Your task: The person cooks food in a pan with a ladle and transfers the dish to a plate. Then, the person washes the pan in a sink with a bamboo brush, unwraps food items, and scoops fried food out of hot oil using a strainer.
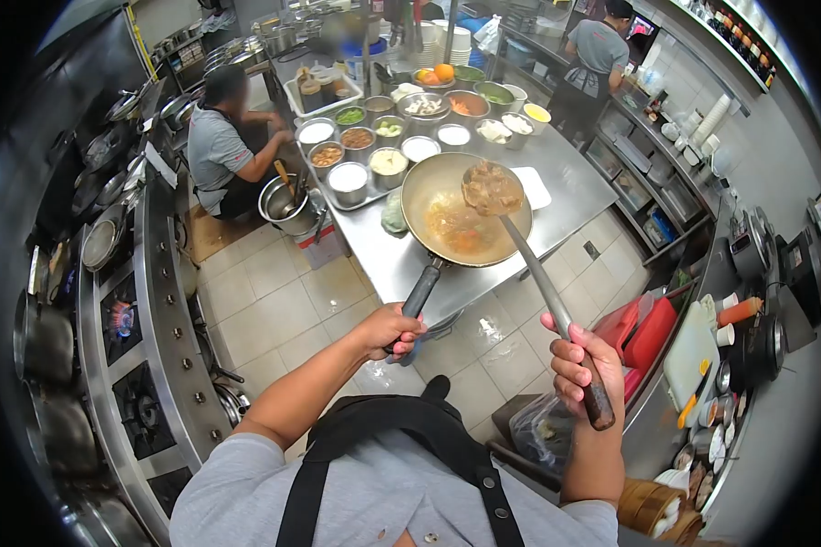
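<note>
The pan (419,193) is at twelve o'clock, over the near edge of the worktop (576,188), likely front-heavy; its seven-o'clock handle (420,294) suits the left hand (390,330) closed around it. The right hand (588,366) grips the stiff ladle (540,272), its saucy food (493,190) probably slippery.
</note>
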`<state>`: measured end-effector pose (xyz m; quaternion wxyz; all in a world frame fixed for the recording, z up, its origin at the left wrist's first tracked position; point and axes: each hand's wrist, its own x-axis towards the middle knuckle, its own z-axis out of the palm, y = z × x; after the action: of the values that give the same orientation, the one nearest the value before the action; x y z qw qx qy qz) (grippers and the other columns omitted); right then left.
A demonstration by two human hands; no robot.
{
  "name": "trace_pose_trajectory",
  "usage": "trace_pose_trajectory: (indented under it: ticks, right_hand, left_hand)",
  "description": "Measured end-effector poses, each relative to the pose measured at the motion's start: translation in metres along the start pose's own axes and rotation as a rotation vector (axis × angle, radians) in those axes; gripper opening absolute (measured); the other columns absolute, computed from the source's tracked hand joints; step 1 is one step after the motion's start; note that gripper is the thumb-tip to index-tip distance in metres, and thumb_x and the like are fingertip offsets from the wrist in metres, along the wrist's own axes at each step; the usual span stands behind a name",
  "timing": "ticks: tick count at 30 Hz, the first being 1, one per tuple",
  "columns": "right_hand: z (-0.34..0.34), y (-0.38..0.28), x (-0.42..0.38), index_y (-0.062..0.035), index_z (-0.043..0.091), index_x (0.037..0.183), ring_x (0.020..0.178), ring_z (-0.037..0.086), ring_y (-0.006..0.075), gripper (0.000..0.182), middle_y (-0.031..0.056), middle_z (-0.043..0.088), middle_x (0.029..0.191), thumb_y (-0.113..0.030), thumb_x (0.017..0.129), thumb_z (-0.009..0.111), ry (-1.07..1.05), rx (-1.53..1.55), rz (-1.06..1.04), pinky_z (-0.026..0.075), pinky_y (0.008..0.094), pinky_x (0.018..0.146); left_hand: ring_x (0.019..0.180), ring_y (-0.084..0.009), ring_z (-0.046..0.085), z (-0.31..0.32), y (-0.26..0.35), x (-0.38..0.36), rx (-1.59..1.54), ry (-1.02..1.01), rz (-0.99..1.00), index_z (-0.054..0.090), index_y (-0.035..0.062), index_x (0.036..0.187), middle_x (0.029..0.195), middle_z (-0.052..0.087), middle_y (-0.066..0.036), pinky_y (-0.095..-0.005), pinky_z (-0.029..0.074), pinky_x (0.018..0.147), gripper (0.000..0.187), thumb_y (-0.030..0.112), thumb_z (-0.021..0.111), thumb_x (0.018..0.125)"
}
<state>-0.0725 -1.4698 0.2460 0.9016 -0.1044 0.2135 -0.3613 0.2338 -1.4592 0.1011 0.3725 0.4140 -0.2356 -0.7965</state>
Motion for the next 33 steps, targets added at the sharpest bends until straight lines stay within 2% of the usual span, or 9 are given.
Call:
trace_pose_trajectory:
  ticks: [7,15,18,23,26,27,30,31,33]
  right_hand:
    - [-0.038,-0.112,0.025,0.0066,0.044,0.123,0.049,0.049,0.0114,0.036,0.0032,0.049,0.068,-0.019,0.098,0.037,-0.035,-0.014,0.018,0.048,0.0279,0.038]
    - [-0.102,-0.167,0.088,0.0016,0.052,0.11,0.047,0.048,0.0082,0.026,-0.0004,0.049,0.065,-0.018,0.094,0.047,0.044,-0.112,0.003,0.045,0.0249,0.036]
    - [-0.125,-0.169,0.113,0.0017,0.052,0.111,0.045,0.045,0.0064,0.027,-0.0017,0.048,0.064,-0.019,0.093,0.049,0.152,-0.296,-0.02,0.043,0.0223,0.034]
    - [-0.141,-0.143,0.128,-0.0048,0.051,0.086,0.041,0.048,0.009,0.015,0.0003,0.051,0.058,-0.018,0.086,0.058,0.441,-0.887,-0.141,0.038,0.0242,0.034]
    - [-0.159,-0.122,0.132,-0.0038,0.053,0.083,0.041,0.049,0.0098,0.012,0.0011,0.052,0.059,-0.014,0.084,0.058,0.491,-1.181,-0.264,0.037,0.0242,0.034]
    - [-0.155,-0.116,0.13,-0.0003,0.053,0.082,0.046,0.053,0.013,0.011,0.0042,0.052,0.057,-0.011,0.083,0.057,0.54,-1.283,-0.274,0.04,0.0289,0.039]
    - [-0.172,-0.096,0.13,0.0032,0.053,0.085,0.051,0.058,0.0232,0.014,0.0121,0.053,0.057,-0.01,0.082,0.056,0.572,-1.728,-0.613,0.045,0.0362,0.049]
    - [-0.174,-0.094,0.129,0.0045,0.049,0.118,0.078,0.062,0.0407,0.039,0.0263,0.062,0.081,-0.016,0.085,0.055,0.666,-1.855,-0.418,0.048,0.0445,0.072]
    - [-0.161,-0.08,0.126,0.0038,0.047,0.122,0.079,0.062,0.0414,0.044,0.0266,0.062,0.08,-0.017,0.085,0.055,0.732,-1.895,-0.419,0.048,0.0453,0.071]
  left_hand:
    - [0.036,-0.0067,0.038,0.045,0.008,0.049,-0.042,0.097,0.001,0.043,0.01,0.081,0.051,0.04,0.003,-0.0243,0.03,0.033,0.016,0.005,0.058,0.083]
    - [0.035,-0.0081,0.04,0.042,-0.004,0.039,0.002,0.216,0.02,0.042,0.0079,0.079,0.051,0.041,0.001,-0.025,0.033,0.032,0.018,0.004,0.059,0.081]
    - [0.035,-0.0083,0.04,0.048,0.0,0.028,0.003,0.267,0.009,0.042,0.0079,0.078,0.051,0.041,0.001,-0.0252,0.033,0.033,0.018,0.004,0.059,0.08]
    - [0.035,-0.0082,0.04,0.047,0.008,0.021,0.013,0.283,0.023,0.042,0.008,0.076,0.051,0.041,0.001,-0.0251,0.033,0.033,0.018,0.004,0.058,0.08]
    - [0.035,-0.008,0.04,0.045,0.017,0.023,0.038,0.263,0.043,0.042,0.008,0.075,0.051,0.042,0.001,-0.025,0.033,0.033,0.017,0.004,0.059,0.079]
    - [0.035,-0.0079,0.04,0.043,0.02,0.024,0.049,0.26,0.047,0.042,0.008,0.075,0.051,0.042,0.001,-0.025,0.033,0.033,0.017,0.004,0.058,0.079]
    - [0.035,-0.0076,0.039,0.035,0.027,0.026,0.087,0.238,0.048,0.044,0.0078,0.078,0.051,0.042,0.002,-0.0241,0.031,0.033,0.015,0.007,0.059,0.08]
    - [0.035,-0.0074,0.039,0.032,0.03,0.027,0.101,0.228,0.049,0.045,0.0076,0.079,0.051,0.042,0.002,-0.0237,0.031,0.033,0.014,0.008,0.059,0.08]
    - [0.035,-0.0073,0.039,0.028,0.036,0.028,0.115,0.209,0.05,0.045,0.0074,0.08,0.051,0.042,0.002,-0.0235,0.031,0.033,0.014,0.008,0.059,0.081]
